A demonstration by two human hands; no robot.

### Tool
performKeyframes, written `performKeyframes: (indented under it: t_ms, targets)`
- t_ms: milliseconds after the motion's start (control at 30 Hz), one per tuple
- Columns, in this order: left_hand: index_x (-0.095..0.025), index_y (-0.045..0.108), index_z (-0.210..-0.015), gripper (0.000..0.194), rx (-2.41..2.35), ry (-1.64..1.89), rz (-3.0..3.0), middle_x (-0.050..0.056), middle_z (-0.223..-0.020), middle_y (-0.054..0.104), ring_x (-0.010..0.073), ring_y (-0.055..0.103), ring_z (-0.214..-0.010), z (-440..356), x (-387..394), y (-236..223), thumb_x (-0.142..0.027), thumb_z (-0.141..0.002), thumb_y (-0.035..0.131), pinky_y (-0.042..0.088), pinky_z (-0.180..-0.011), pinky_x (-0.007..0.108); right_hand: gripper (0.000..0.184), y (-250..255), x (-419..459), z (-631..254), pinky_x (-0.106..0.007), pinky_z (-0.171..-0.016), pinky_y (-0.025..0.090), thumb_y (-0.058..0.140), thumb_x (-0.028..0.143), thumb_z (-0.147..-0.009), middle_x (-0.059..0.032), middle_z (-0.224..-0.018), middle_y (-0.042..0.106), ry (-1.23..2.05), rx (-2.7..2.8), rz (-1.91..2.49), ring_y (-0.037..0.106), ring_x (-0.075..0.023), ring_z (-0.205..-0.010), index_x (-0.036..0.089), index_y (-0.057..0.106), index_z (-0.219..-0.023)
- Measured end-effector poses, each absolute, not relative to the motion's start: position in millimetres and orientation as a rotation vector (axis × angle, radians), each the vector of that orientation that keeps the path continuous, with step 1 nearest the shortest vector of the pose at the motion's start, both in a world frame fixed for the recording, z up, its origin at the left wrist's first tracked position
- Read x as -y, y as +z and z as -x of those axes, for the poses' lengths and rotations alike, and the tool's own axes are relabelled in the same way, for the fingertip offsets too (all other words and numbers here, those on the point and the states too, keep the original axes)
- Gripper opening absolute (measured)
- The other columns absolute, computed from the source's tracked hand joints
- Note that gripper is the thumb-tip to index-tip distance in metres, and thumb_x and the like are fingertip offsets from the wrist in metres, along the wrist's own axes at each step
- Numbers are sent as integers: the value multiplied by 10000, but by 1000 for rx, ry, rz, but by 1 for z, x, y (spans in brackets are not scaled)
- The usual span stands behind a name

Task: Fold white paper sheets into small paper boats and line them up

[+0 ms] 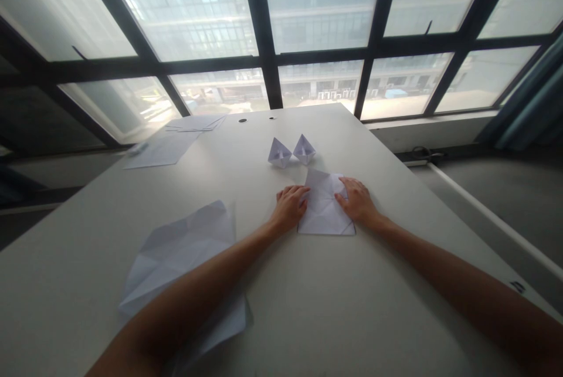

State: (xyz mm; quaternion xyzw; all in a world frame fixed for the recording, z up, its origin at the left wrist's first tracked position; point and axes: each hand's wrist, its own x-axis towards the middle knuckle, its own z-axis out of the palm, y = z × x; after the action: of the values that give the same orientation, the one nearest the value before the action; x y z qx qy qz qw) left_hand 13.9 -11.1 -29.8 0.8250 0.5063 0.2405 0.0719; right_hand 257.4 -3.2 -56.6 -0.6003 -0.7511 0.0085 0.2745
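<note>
A white sheet of paper [326,220], folded into a small creased square with a flap raised at its far edge, lies on the table between my hands. My left hand [290,207] grips its left edge with bent fingers. At the right edge, my right hand [358,202] holds the paper, thumb on top and fingers along the far side. Just beyond the square stand two folded paper boats, the left boat [280,155] and the right boat [304,152], side by side. The undersides of my fingers are hidden.
A large creased sheet [185,248] lies at the left, partly behind my left forearm. More flat sheets [162,149] rest at the table's far left. The white table [299,306] reaches toward tall windows [321,7]. A blue curtain [528,104] hangs at the right.
</note>
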Motion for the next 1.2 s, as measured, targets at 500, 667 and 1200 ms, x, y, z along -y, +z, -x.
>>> performKeyframes:
  t_ms: [500, 667, 1200]
  targets:
    - [-326, 261, -1548, 842, -1140, 1059, -2317, 50, -1190, 585, 116, 582, -820, -10, 10, -26, -15, -817, 540, 535, -817, 262, 872, -42, 8, -259, -475, -986, 505, 649, 214, -756, -154, -1438, 439, 346, 1763, 1324, 576, -288, -1124, 236, 274, -1542]
    - [-316, 104, -1584, 926, -1113, 1089, -2342, 18, -1047, 650, 114, 582, -782, -10, 9, -29, -33, -825, 553, 522, -814, 271, 986, -42, 7, -259, -422, -855, 552, 655, 220, -743, -98, -1174, 643, 562, 1659, 1224, 638, -237, -910, 226, 135, -1581]
    - [-282, 656, -1268, 475, -1252, 745, -2700, 55, -1246, 661, 244, 580, -1137, -5, 16, -11, -41, -895, 486, 447, -983, 414, 321, -29, 11, -265, -417, -906, 517, 519, 161, -841, -74, -1037, 759, 356, 2049, 1059, 672, -256, -988, 221, 780, -1018]
